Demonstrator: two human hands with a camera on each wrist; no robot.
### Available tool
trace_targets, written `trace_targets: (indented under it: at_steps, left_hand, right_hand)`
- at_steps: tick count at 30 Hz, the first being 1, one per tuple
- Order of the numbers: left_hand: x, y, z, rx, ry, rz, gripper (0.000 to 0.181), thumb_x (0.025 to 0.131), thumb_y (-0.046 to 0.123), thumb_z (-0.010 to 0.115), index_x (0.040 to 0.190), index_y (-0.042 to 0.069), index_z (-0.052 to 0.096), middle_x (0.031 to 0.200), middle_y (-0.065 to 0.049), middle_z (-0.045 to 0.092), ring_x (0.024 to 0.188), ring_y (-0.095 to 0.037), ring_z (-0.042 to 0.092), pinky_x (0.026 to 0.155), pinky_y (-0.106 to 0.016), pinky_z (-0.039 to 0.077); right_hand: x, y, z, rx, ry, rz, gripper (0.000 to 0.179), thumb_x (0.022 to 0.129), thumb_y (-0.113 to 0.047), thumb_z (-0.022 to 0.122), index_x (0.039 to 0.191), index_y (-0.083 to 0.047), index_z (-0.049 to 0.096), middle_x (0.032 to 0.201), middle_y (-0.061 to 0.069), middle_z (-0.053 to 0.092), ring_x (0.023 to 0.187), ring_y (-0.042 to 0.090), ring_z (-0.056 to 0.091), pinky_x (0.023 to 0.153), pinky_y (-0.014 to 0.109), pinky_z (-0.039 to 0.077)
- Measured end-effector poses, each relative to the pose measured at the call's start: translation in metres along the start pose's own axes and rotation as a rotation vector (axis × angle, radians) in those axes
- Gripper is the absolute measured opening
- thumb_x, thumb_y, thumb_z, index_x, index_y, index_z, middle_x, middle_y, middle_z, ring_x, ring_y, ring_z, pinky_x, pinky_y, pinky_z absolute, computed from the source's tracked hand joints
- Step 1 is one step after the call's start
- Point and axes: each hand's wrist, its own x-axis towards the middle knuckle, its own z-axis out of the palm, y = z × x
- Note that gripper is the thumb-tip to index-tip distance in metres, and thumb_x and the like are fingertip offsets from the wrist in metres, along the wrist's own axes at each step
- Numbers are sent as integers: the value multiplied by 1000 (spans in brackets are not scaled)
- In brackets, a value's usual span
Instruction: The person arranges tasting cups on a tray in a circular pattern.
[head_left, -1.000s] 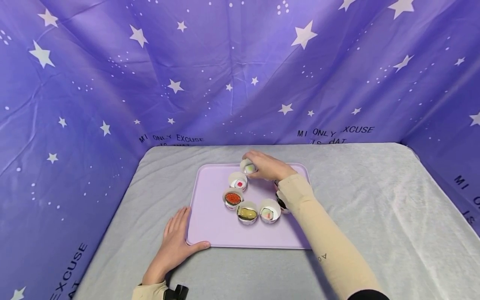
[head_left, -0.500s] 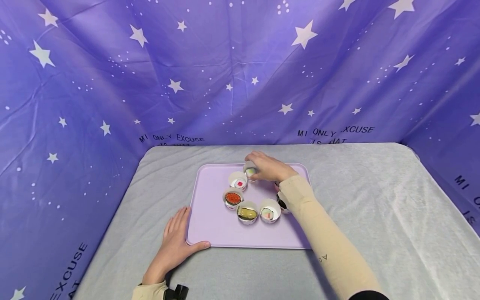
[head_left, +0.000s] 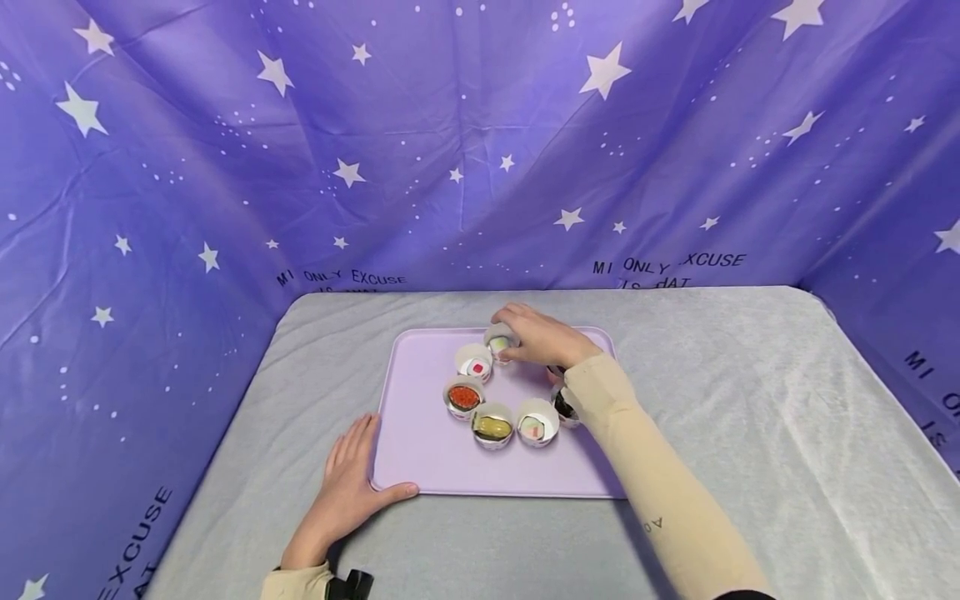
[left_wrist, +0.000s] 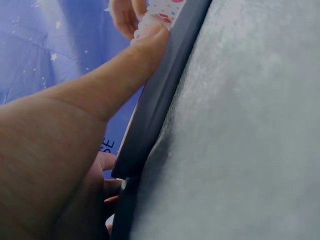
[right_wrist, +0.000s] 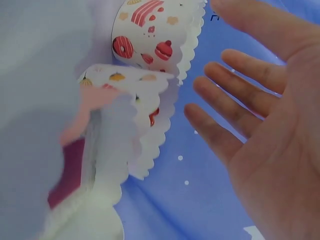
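My left hand (head_left: 352, 483) rests on the near left corner of a lilac tray (head_left: 427, 467), thumb along the front edge and fingers along the left side. At the tray's far side my right hand (head_left: 543, 337) is around a paper baking cup (head_left: 495, 335) holding a green-and-white sushi piece. In the right wrist view, the right fingers (right_wrist: 225, 107) are spread beside the scalloped rims, with a gap from a dessert-printed cup (right_wrist: 155, 42). A cup with a red-centred roll (head_left: 475, 363) stands just left of the far cup.
Other cups curve round the tray: one with red roe (head_left: 463, 397), one with a yellow topping (head_left: 492, 427), one with a pink-and-green roll (head_left: 536, 425). A dark-filled cup (head_left: 564, 407) is partly behind the right sleeve (head_left: 637, 450). Grey cloth (head_left: 750, 400) covers the table.
The far cup and my right hand have moved slightly right and toward me, and the cup has come down onto the tray beside its neighbour. My left hand has stayed put.
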Motion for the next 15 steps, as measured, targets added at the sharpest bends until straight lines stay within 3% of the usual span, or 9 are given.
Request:
trace_targets:
  at_steps: [6, 11, 15]
  left_hand:
    - [0, -1, -9, 0, -24, -10, 115, 73, 59, 80, 154, -3, 27, 157, -28, 29, 145, -45, 23, 114, -65, 14]
    - [2, 4, -21, -7, -38, -9, 100, 79, 52, 78, 151, -3, 34, 155, -31, 30, 143, -50, 24, 112, -67, 17]
    - [9, 13, -31, 14, -1, 4, 87, 84, 46, 76, 147, -3, 41, 152, -30, 36, 140, -50, 30, 111, -67, 23]
  right_hand:
    - [-6, 0, -2, -24, 21, -10, 57, 91, -26, 72, 139, -3, 51, 140, 12, 52, 137, 29, 44, 119, 45, 31]
    - [-15, 1, -6, -31, 34, -11, 55, 91, -28, 72, 138, -6, 52, 140, 9, 52, 135, 27, 45, 117, 44, 34]
    - [-23, 2, -9, -40, 43, -12, 54, 92, -27, 71, 138, -6, 51, 141, 10, 52, 135, 28, 45, 116, 46, 36]
